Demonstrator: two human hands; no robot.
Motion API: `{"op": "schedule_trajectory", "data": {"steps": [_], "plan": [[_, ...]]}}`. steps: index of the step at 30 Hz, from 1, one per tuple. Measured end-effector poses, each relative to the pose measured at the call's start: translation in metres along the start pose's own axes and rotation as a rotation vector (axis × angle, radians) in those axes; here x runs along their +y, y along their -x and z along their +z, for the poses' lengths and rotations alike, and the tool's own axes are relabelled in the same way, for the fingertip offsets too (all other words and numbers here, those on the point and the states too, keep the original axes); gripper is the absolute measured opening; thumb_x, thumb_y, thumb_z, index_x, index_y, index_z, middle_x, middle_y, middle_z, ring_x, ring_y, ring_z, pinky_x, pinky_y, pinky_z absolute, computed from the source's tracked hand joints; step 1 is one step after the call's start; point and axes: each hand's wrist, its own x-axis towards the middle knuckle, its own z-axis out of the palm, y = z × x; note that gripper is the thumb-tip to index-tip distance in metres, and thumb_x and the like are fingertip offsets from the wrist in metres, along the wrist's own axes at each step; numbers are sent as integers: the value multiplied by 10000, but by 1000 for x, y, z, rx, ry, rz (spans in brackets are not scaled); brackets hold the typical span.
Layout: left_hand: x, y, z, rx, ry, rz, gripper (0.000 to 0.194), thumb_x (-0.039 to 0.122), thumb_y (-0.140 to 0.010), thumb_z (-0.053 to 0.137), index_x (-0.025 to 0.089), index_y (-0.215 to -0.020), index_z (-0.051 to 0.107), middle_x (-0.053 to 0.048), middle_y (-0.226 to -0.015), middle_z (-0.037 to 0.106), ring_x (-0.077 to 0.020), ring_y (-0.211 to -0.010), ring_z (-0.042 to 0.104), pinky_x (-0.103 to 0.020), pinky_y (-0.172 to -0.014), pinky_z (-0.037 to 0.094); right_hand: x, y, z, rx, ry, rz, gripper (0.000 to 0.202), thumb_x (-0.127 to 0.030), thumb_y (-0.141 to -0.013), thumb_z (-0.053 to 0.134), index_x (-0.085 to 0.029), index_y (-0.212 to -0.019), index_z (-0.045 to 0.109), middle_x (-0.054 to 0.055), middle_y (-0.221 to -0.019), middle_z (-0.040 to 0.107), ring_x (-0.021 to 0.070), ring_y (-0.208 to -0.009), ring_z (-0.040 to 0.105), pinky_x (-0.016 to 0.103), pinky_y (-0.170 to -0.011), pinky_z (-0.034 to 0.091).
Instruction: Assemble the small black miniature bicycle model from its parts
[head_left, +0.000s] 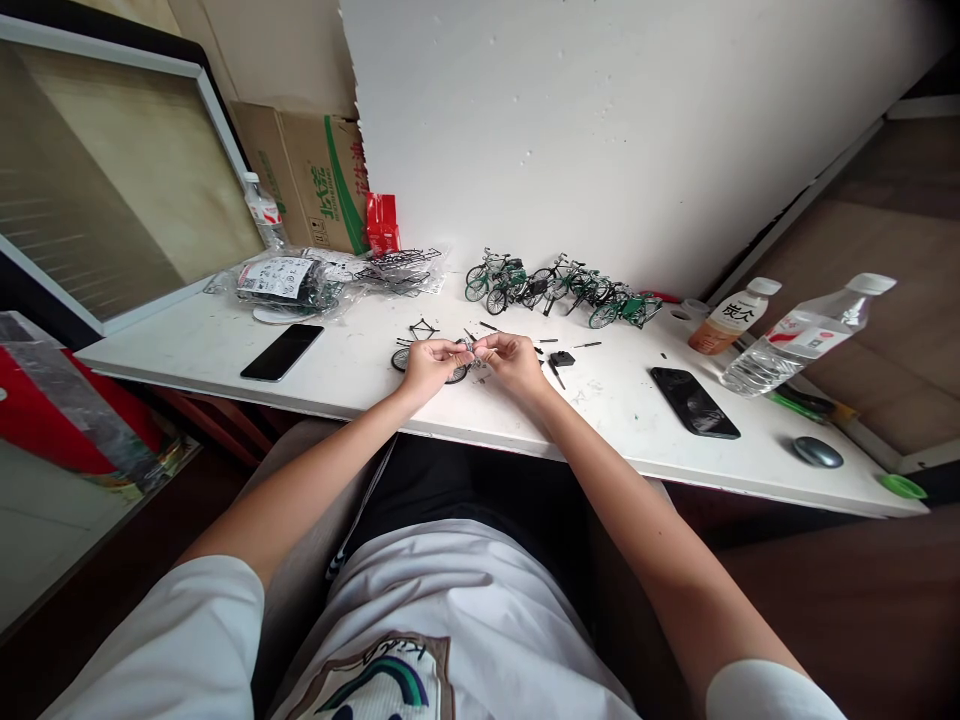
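Note:
My left hand (pixel 435 366) and my right hand (pixel 511 362) meet over the white table (pixel 360 390), fingertips pinched close together around something small that I cannot make out. Beside and partly under my left hand lie small black bicycle wheels (pixel 400 359). A thin black bicycle frame (pixel 424 328) lies just behind that hand. To the right of my right hand rest a small black part (pixel 561 359) and a few thin dark pieces (pixel 556 374). Farther back stand several assembled miniature bicycles (pixel 517 288), green and black.
Plastic-bagged parts (pixel 277 280) lie at the back left near a cardboard box (pixel 300 175) and a red packet (pixel 382 223). One phone (pixel 282 352) is left, another (pixel 694 402) right. Bottles (pixel 806 335) and a mouse (pixel 817 452) sit at the right.

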Motion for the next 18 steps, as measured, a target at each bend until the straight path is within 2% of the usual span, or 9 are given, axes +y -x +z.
{"op": "schedule_trajectory", "data": {"steps": [10,18], "plan": [[0,1,0,2,-81,62,505,522,-547,1025,138,-818,839,-64,-674,743,-103,-491,495,-252,-488,376,-3,-1,-3,-27,18,39,517,-654,-784,867,-166,-948,818,132,-1017,830,235,-838,741,356,-757,606],[-3,0,0,-11,-52,75,517,528,-571,1021,140,-871,856,-80,-715,769,-104,-486,514,-253,-481,390,-4,0,-2,-4,27,20,473,-609,-788,879,-166,-941,817,126,-978,824,239,-845,735,342,-732,599]]}}
